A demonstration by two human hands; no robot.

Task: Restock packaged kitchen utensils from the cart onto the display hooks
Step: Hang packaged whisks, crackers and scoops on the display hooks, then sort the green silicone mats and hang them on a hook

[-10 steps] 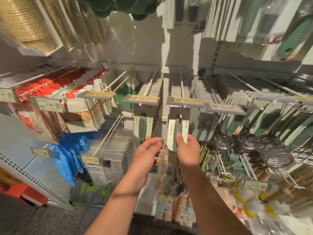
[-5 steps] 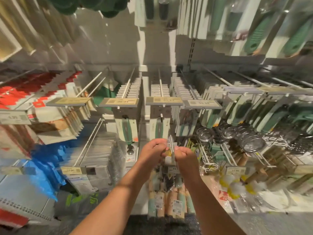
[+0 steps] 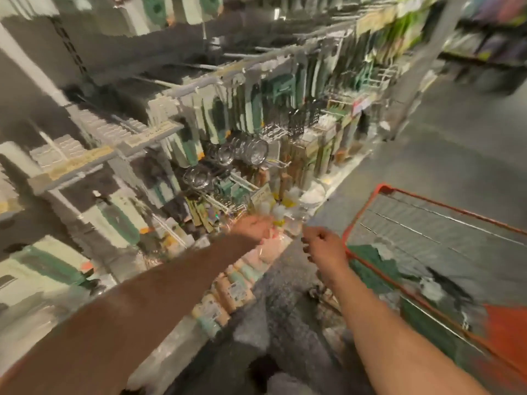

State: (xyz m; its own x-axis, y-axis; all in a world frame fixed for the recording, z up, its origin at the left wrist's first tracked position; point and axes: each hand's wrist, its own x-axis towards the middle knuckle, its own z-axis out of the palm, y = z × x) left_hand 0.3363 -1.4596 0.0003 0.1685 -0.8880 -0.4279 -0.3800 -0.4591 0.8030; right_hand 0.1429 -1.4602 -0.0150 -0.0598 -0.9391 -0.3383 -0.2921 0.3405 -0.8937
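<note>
The frame is heavily blurred. Rows of packaged green-and-white utensils hang on display hooks across the left and centre. An orange wire cart stands at the lower right with green packages lying in it. My left hand reaches forward low in front of the display; whether it holds anything is lost in the blur. My right hand hangs with loosely curled fingers beside the cart's near corner and holds nothing that I can see.
Glass lids or strainers hang mid-display. Wooden and pastel-handled items sit on the bottom shelf. Grey floor runs along the aisle to the right, with more shelving at the far right.
The view has swung sharply right, bringing the cart into sight. Both hands have left the hook they worked at and dropped lower, with the right hand now near the cart.
</note>
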